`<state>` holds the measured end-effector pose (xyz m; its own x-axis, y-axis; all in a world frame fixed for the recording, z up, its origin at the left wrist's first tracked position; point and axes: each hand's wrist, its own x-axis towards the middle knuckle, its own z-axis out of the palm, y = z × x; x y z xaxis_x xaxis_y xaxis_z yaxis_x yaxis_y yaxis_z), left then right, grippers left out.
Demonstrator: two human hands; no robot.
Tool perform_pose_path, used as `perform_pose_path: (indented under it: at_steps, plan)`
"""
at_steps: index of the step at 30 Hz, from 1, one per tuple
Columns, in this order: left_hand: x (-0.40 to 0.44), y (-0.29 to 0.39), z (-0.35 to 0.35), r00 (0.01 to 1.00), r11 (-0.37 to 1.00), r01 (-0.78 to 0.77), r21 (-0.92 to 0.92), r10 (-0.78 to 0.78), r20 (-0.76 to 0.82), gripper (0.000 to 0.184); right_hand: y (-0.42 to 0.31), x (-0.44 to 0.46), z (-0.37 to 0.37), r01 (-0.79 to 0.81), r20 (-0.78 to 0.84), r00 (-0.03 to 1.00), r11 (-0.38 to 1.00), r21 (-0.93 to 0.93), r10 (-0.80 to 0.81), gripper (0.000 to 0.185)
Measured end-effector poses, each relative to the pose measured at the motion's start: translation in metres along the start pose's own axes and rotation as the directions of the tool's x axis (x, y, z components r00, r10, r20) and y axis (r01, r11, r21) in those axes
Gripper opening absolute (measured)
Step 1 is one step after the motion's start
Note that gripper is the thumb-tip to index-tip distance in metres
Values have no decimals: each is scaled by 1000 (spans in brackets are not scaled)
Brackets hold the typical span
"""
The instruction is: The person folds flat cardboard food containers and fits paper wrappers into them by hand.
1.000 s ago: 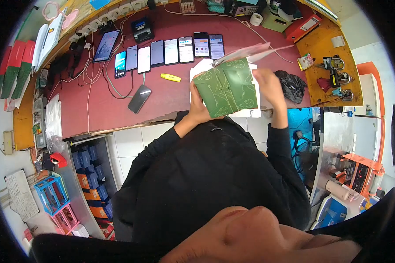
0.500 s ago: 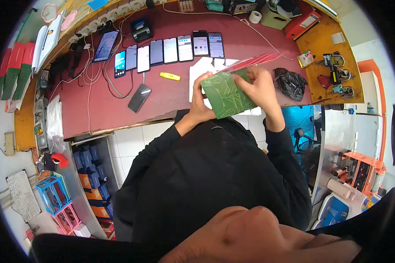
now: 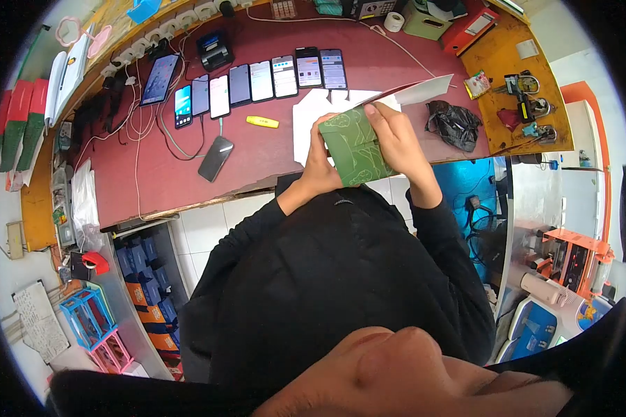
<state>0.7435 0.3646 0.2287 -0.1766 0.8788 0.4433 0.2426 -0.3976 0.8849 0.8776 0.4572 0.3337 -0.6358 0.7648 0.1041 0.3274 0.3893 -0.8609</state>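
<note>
A green patterned folder (image 3: 355, 151) is held between both hands at the near edge of the red desk. My left hand (image 3: 318, 167) grips its left side, with the thumb and fingertips at the edge. My right hand (image 3: 400, 146) is closed on its upper right side, fingers over the cover. Pinkish and white sheets (image 3: 424, 92) stick out from its top toward the upper right. Beneath and behind it, white papers (image 3: 310, 118) lie on the desk. The fingers behind the folder are hidden.
Several phones (image 3: 261, 80) stand in a row across the red desk (image 3: 139, 181). Nearer lie a yellow highlighter (image 3: 262, 121) and a dark phone (image 3: 215, 158) on a cable. A crumpled black bag (image 3: 452, 126) is right of my right hand. Cables run at the left.
My right hand has come in from the right and closed on the folder. The folder is narrower in view, its sheets swung up and right. The view has shifted slightly.
</note>
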Motion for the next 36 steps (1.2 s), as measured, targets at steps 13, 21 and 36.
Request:
perform_pose_path:
  at_steps: [13,21,36]
  plan:
    - [2,25,-11,868,330,271,-904,-490,81,62,65,9,-6,656,-542,685,735,170,-486,72]
    - [-6,23,-18,864,332,214,-919,-503,19,64,58,20,19,664,-632,643,726,179,-433,58]
    - [-106,-38,-79,711,447,-206,-871,-543,-447,51,8,83,106,706,129,675,687,173,-727,42]
